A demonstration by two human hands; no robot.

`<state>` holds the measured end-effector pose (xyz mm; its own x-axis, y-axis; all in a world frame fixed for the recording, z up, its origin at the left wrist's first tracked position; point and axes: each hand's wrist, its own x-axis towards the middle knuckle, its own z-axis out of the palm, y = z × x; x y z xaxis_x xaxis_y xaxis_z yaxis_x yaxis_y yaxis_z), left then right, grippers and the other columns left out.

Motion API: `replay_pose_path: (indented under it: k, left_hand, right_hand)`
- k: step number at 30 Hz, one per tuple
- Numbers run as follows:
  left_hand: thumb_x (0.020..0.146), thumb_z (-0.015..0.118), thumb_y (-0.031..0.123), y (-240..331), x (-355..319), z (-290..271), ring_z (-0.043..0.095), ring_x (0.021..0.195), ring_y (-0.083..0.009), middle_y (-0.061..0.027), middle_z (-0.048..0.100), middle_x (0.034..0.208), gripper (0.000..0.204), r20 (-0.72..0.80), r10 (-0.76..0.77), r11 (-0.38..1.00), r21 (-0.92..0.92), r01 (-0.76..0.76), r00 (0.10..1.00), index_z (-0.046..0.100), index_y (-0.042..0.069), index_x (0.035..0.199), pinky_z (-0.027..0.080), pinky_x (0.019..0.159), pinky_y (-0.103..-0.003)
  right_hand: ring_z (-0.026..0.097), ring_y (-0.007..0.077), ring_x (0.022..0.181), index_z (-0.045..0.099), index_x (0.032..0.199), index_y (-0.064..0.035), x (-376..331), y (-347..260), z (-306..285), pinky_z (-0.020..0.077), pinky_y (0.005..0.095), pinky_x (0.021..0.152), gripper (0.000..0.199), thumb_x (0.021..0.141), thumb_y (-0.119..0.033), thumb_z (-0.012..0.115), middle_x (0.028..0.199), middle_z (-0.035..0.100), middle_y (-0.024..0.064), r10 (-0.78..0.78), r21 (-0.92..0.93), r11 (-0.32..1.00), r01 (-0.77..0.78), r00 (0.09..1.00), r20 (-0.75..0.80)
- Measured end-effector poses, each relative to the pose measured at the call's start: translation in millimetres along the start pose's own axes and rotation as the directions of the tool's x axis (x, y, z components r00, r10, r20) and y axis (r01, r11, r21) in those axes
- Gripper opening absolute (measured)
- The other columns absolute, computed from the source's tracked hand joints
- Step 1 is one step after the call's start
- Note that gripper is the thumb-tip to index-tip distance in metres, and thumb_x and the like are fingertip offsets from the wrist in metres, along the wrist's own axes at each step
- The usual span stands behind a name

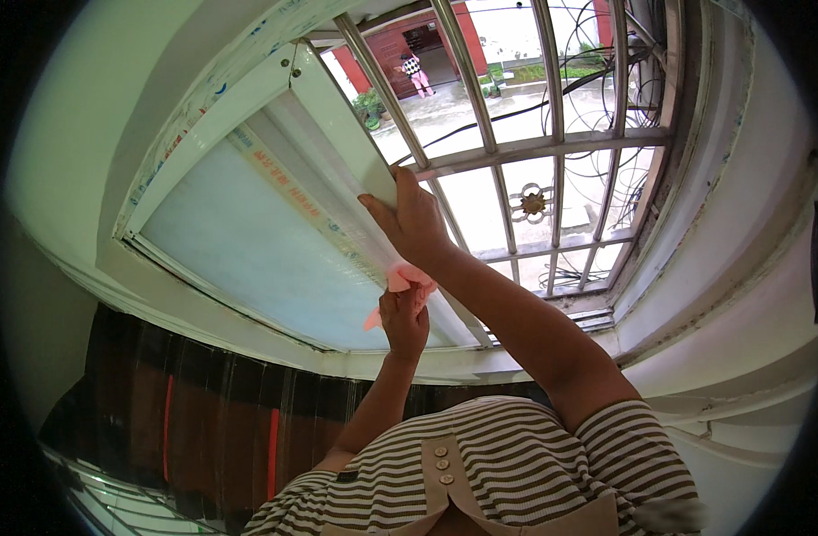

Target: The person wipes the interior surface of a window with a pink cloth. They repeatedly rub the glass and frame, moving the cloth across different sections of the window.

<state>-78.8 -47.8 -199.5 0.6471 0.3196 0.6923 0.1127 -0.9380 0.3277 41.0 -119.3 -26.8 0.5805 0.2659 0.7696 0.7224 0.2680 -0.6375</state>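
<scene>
A sliding window sash with a white frame point(351, 134) and a frosted pane point(248, 237) fills the left part of the window opening. My left hand point(404, 320) is closed round a crumpled pink cloth point(415, 275), which lies against the lower part of the sash near its upright frame bar. Higher up, my right hand point(416, 219) grips the edge of that same upright bar, thumb on the room side; the other fingers are partly hidden. A strip of printed tape point(293, 192) runs down the sash beside the bar.
Metal security bars point(489, 134) with a flower-shaped ornament point(533, 204) stand outside the opening. Black cables point(646, 85) loop at the right. Beyond, a person point(415, 73) stands in a yard by a red doorway. Dark panels point(221, 420) with red strips lie below the sill.
</scene>
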Motion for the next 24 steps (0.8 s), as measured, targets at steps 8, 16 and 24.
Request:
replay_pose_path:
  k: [8, 16, 24]
  left_hand:
    - [0.079, 0.06, 0.002, -29.5, 32.5, -36.9, 0.055, 0.093, -0.029, -0.0121, 0.061, 0.096, 0.017, -0.142, -0.003, 1.0, 0.028, 0.007, 0.99, 0.065, 0.004, 0.095, 0.046, 0.082, -0.04]
    - [0.077, 0.067, -0.001, -14.5, 142.7, -111.7, 0.054, 0.099, -0.024, -0.0074, 0.056, 0.101, 0.024, -0.56, 0.104, 0.99, -0.022, -0.14, 0.822, 0.062, 0.003, 0.1, 0.046, 0.088, -0.035]
    - [0.075, 0.056, -0.012, 35.7, 199.8, -125.5, 0.048, 0.11, -0.0258, -0.009, 0.048, 0.119, 0.042, -0.708, 0.051, 0.959, -0.163, -0.233, 0.705, 0.065, 0.007, 0.111, 0.044, 0.094, -0.037]
  right_hand:
    - [0.066, 0.0427, 0.072, 0.043, 0.108, 0.0, -1.2, 2.9, 0.4, 0.0529, 0.0471, 0.061, 0.041, 0.089, -0.029, 0.064, 0.079, 0.064, 0.0242, 0.016, 0.012, 1.0, -0.016, 1.0, -0.024]
    - [0.065, 0.0433, 0.077, 0.044, 0.107, 0.0005, -1.3, -0.4, -1.6, 0.0526, 0.0471, 0.065, 0.041, 0.088, -0.029, 0.065, 0.082, 0.064, 0.0258, 0.064, 0.018, 0.998, -0.064, 0.998, -0.01]
    - [0.066, 0.0423, 0.077, 0.045, 0.111, 0.0026, -2.2, 0.8, 2.2, 0.0521, 0.0455, 0.065, 0.044, 0.089, -0.03, 0.064, 0.083, 0.064, 0.026, 0.039, 0.049, 0.998, -0.038, 0.999, -0.018]
